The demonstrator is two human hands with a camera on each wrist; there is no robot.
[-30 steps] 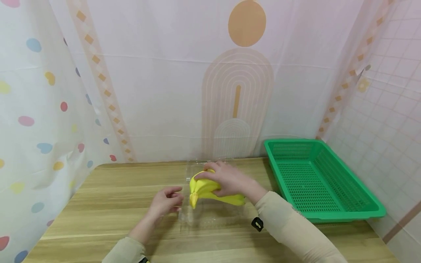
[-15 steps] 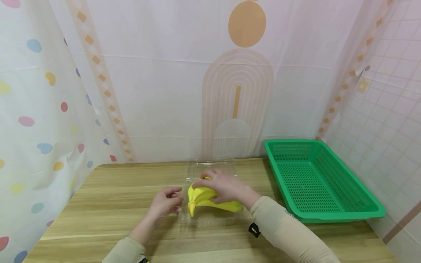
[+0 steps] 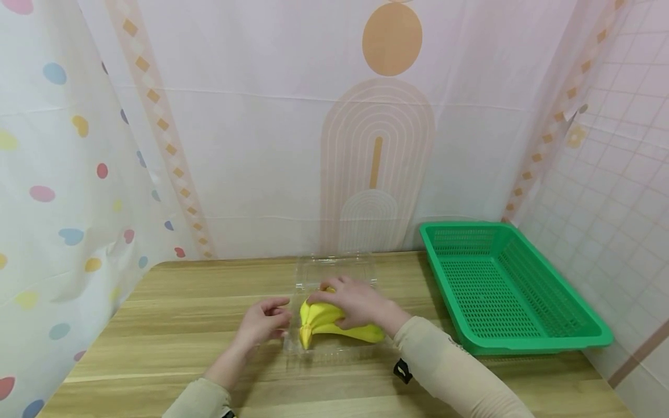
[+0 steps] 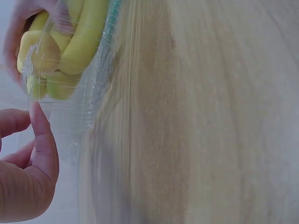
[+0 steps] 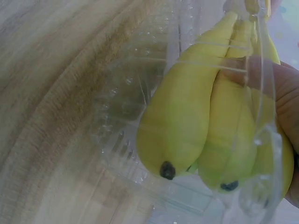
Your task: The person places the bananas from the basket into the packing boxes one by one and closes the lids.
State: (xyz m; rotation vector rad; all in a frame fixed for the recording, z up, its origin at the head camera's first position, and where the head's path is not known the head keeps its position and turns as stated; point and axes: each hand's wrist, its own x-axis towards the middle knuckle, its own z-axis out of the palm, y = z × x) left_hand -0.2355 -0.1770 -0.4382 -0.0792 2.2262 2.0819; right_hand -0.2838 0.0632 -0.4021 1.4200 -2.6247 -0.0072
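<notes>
A bunch of yellow bananas (image 3: pixel 325 318) lies in the base of a clear plastic clamshell box (image 3: pixel 338 352), stem end toward the left. My right hand (image 3: pixel 355 299) grips the bunch from above, thumb on the near side. Through the clear wall in the right wrist view, the dark banana tips (image 5: pixel 167 170) show. At the box's left side, my left hand (image 3: pixel 263 319) has its thumb and a finger brought together at the clear edge. In the left wrist view these fingertips (image 4: pixel 36 112) pinch about the box's rim, though the clear plastic there is hard to make out.
The box's lid (image 3: pixel 337 268) lies folded back behind its base. A green slotted basket (image 3: pixel 522 345) stands to the right on the wooden table (image 3: pixel 172 325). Patterned curtains (image 3: pixel 261 145) hang behind the table and at both sides.
My right hand has lowered the bananas into the box, moving slightly left and toward me. The left hand has stayed at the box's edge.
</notes>
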